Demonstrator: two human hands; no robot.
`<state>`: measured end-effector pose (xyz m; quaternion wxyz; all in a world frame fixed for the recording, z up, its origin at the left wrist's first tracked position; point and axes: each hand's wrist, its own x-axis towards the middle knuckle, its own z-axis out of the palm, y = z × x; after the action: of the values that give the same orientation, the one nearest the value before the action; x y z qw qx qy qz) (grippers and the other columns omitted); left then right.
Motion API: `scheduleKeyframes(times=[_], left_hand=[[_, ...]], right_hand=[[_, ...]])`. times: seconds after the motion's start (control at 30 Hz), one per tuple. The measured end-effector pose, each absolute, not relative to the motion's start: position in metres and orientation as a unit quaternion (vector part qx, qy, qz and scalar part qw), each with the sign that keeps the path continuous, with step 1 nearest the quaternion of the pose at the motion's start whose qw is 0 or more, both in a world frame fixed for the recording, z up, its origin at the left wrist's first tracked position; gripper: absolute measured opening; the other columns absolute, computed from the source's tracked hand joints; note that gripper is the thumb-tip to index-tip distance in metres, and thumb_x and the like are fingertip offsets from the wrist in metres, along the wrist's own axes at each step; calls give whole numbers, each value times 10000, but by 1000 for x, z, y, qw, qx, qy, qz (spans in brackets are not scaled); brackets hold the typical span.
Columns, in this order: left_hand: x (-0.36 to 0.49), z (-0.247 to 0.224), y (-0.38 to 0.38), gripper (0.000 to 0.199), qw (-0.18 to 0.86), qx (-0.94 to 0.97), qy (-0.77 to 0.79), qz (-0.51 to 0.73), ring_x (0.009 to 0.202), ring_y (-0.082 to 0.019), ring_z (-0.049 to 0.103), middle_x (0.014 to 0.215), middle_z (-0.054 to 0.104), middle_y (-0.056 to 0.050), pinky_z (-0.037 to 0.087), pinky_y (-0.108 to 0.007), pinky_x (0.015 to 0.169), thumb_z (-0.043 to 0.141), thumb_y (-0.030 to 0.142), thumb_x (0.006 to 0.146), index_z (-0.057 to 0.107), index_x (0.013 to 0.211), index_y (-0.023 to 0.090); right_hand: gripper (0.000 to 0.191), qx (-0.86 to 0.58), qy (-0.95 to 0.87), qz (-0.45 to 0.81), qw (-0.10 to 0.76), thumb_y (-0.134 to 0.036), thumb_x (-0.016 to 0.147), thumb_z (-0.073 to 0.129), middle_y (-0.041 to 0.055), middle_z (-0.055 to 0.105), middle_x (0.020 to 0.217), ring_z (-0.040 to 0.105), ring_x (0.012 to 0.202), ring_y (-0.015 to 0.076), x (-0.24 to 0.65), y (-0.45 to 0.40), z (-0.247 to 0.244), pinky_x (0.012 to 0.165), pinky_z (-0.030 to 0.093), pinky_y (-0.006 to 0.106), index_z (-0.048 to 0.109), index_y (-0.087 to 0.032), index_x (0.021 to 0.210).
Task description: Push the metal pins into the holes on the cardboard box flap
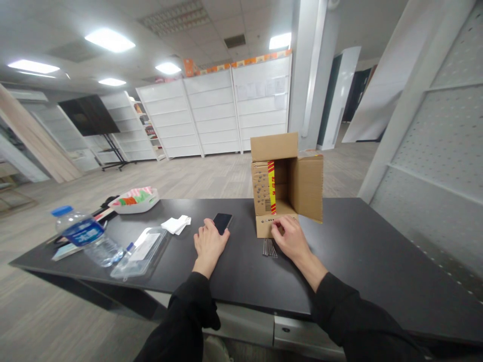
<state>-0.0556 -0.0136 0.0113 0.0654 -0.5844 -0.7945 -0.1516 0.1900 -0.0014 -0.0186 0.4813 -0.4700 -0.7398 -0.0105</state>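
My left hand [210, 245] lies on the table at the near end of a dark phone [223, 221], its thumb and curled fingers on either side of it. At the lower front flap of an open cardboard box [277, 225], my right hand [290, 236] is closed in a pinch. Whatever sits between those fingertips is too small or hidden to make out. Several dark dots or holes line the flap, and more dots cover the box's left inner flap beside a yellow and red tape strip. Just below the box, several thin nails [269, 248] lie side by side.
To the left are a clear plastic case [141, 254], a tilted water bottle [88, 236], white tissues [176, 224] and a white tray [141, 204] holding colourful packets. The dark table [362, 256] extends right towards a perforated panel [449, 151]. White cabinets stand behind.
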Motion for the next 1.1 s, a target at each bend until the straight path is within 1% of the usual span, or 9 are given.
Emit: scheduleKeyframes(times=[0.13,0.47,0.83,1.1], left_hand=[[-55,11,-15,478,74,-579,-797,-154,1032,-341,603,989,665,-179,410,-431,856,455,468,806,470,1120,109],[-51,18,-18,475,61,-570,-806,-148,1067,-334,601,1021,669,-182,403,-422,874,465,471,804,451,1126,121],[-53,13,-16,490,81,-569,-805,-145,1062,-332,604,1023,674,-180,409,-417,864,458,495,812,458,1129,121],[-52,13,-15,462,79,-571,-805,-143,1064,-329,595,1035,673,-173,412,-417,857,463,459,806,465,1122,122]], right_hand=[[101,-471,-738,-8,483,-200,856,513,50,638,787,571,760,206,190,-1,-19,744,423,345,590,-206,790],[99,-472,-741,-4,478,-198,863,514,49,638,810,565,766,203,190,-1,-20,743,411,347,582,-201,792],[91,-468,-746,1,474,-194,862,513,50,635,805,565,781,205,191,0,-22,744,409,341,577,-196,798],[92,-467,-749,18,470,-202,865,510,51,637,810,567,781,206,192,-2,-20,741,412,340,570,-204,795]])
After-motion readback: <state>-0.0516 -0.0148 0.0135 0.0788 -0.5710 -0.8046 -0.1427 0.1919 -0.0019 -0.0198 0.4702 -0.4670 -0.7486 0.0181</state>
